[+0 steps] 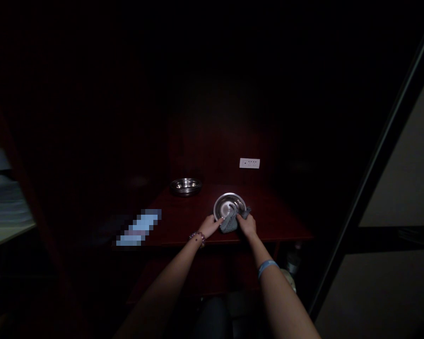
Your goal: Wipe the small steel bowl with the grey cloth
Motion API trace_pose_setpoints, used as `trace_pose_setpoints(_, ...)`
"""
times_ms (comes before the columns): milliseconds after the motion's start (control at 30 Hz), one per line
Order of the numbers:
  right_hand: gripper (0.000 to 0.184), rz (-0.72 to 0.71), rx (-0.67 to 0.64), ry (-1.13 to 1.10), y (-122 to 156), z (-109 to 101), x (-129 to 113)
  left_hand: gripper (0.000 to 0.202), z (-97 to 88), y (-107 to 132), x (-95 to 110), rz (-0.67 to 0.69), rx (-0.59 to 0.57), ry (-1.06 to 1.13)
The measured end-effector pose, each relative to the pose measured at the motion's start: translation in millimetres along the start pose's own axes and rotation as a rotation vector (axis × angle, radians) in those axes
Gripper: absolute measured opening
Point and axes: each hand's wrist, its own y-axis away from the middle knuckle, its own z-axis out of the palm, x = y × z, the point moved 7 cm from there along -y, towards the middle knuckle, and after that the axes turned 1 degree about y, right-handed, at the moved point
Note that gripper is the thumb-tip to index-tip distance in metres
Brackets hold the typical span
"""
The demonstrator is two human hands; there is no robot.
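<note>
A round steel dish (229,203) stands tilted on a dark red wooden table (268,221), its inside facing me. My left hand (210,226) grips the dish's lower left rim with closed fingers. My right hand (246,225) is closed on a grey cloth (230,221) that lies against the dish's lower edge and reaches into it. A bead bracelet sits on my left wrist and a blue band on my right forearm.
A stack of steel bowls (185,186) sits at the table's back left. A white socket plate (249,163) is on the dark back wall. A blurred patch (138,228) lies at the left of the table. A dark frame edge (374,183) runs diagonally on the right.
</note>
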Motion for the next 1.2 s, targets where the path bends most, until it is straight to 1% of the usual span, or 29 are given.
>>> trace_pose_setpoints(167, 0.038, -0.024, 0.002, 0.011, 0.1, -0.3, -2.0, 0.044, -0.7, 0.1, -0.7, -0.009, 0.015, -0.001)
trace_pose_setpoints(333, 0.039, -0.041, -0.005, 0.025, 3.4, -0.9, -3.9, 0.043, -0.8, 0.0, 1.1, 0.010, 0.018, 0.016)
trace_pose_setpoints(500, 0.039, -0.062, -0.016, 0.073, 11.9, -0.6, -8.2, 0.042, -3.0, 0.1, -0.4, -0.035, 0.033, -0.018)
trace_pose_setpoints(633, 0.041, -0.065, -0.021, 0.127, 17.1, -1.0, -11.7, 0.042, -5.5, 0.8, 0.3, -0.048, 0.063, 0.000)
trace_pose_setpoints(733, 0.042, -0.059, -0.030, 0.149, 18.6, -1.4, -12.9, 0.042, -5.7, 0.8, -0.8, -0.061, 0.063, 0.011)
trace_pose_setpoints(900, 0.045, -0.056, -0.042, 0.159, 19.8, -1.7, -14.1, 0.044, -5.4, -0.6, -2.4, -0.049, 0.050, 0.007)
trace_pose_setpoints(1200, 0.043, -0.080, -0.027, 0.146, 22.6, -2.8, -16.5, 0.040, -7.5, 1.5, 0.6, -0.080, 0.081, 0.050)
